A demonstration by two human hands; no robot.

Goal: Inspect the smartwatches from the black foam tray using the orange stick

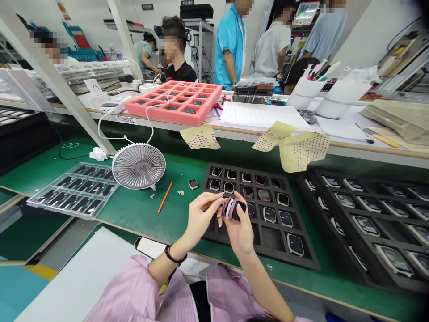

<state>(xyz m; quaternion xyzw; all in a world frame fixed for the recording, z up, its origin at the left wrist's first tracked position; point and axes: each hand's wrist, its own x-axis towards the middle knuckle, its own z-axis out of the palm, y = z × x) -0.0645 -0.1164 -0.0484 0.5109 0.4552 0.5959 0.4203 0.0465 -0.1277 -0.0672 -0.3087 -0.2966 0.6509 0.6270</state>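
Above the near-left part of a black foam tray (pixel 306 241), my two hands meet around a few smartwatch bodies (pixel 231 209) with purple and pale edges and dark screens. My right hand (pixel 241 230) grips them from the right, thumb over a dark face. From the left, the fingers of my left hand (pixel 203 217) are closed at the edge of the same watches; whether they pinch one of them is hidden. More strapless smartwatches (pixel 269 214) sit in the tray's compartments. A single watch (pixel 193 184) lies on the green mat behind my left hand.
A grey fan (pixel 139 166), an orange pencil-like stick (pixel 165 197) and a clear tray of dark parts (pixel 72 190) lie left. Stacked foam trays of watches (pixel 367 201) stand right. The shelf (pixel 248 134) ahead bears a pink foam tray (pixel 197 117). Several people are beyond.
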